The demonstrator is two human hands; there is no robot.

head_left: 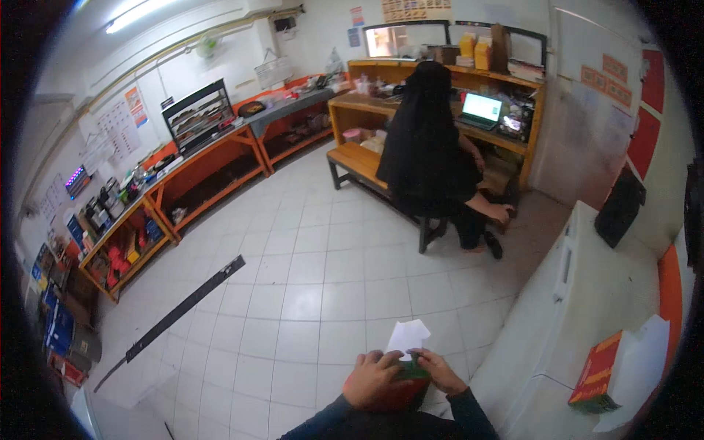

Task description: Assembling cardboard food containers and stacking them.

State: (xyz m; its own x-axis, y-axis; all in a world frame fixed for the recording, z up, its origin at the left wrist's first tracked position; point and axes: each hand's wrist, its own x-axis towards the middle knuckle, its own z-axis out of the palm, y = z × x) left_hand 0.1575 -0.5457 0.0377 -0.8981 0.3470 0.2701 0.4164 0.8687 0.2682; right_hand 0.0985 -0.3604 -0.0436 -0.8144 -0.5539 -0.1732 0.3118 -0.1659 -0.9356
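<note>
Close to my body, at the bottom of the view, both my hands are around a small red and green carton (411, 369). A white cardboard flap or piece of paper (408, 336) stands up from its far side. My left hand (370, 378) is closed over the carton's left side, fingertips at the base of the white piece. Thumb and fingers of my right hand (438, 372) pinch the green edge on the other side. My hands and sleeves hide much of the carton's lower part.
A white refrigerator (546, 323) stands at my right, with another red and green box (598, 372) by white paper. Ahead, a person in black (425, 139) sits on a wooden bench (359, 163). A dark strip (187, 308) crosses the tiled floor. Orange-framed counters (209, 172) line the left wall.
</note>
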